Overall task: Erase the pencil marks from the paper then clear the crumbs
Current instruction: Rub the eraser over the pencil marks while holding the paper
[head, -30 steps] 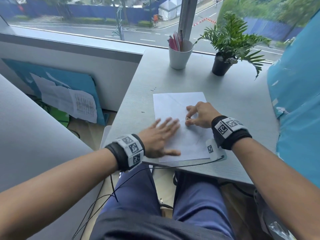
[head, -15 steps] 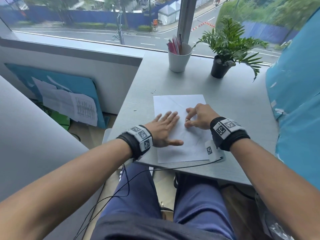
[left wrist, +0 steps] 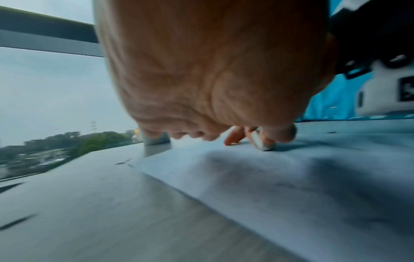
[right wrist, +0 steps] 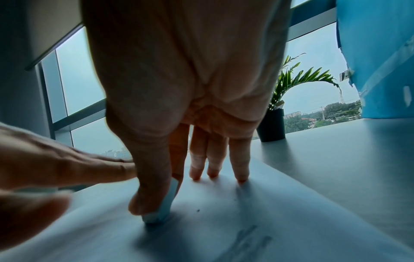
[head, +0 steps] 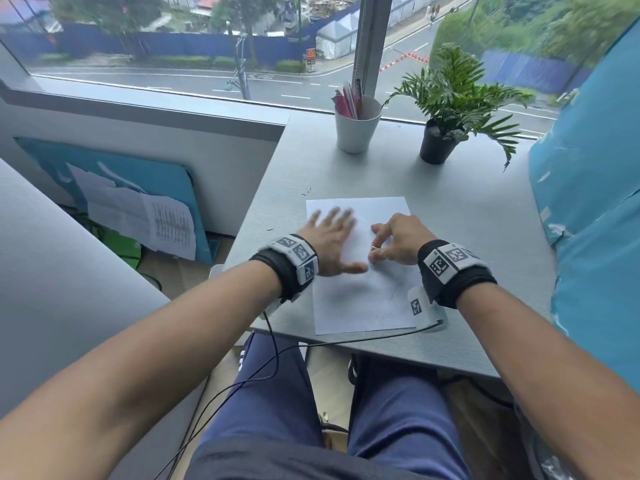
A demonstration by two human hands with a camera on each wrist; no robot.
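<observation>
A white sheet of paper (head: 360, 306) with faint pencil lines lies near the front edge of the grey desk (head: 467, 209). My left hand (head: 332, 240) lies flat on the sheet's left part, fingers spread and blurred. My right hand (head: 394, 242) pinches a small white eraser (head: 373, 250) between thumb and forefinger, its lower end on the paper; the other fingertips touch the sheet. The right wrist view shows the eraser (right wrist: 162, 211) standing on the paper (right wrist: 224, 230), with a grey smudge (right wrist: 251, 241) nearby. From the left wrist, the eraser (left wrist: 260, 141) shows past my palm.
A white cup (head: 356, 129) of pens and a potted plant (head: 440, 133) stand at the desk's back by the window. A blue covered panel (head: 595, 188) borders the right side. A few dark specks (head: 306, 192) lie on the desk beyond the sheet's far left corner. A black cable (head: 346, 341) runs along the front edge.
My left hand has slid forward across the paper, from its near left part to its far left part. The right hand stays in place with the eraser.
</observation>
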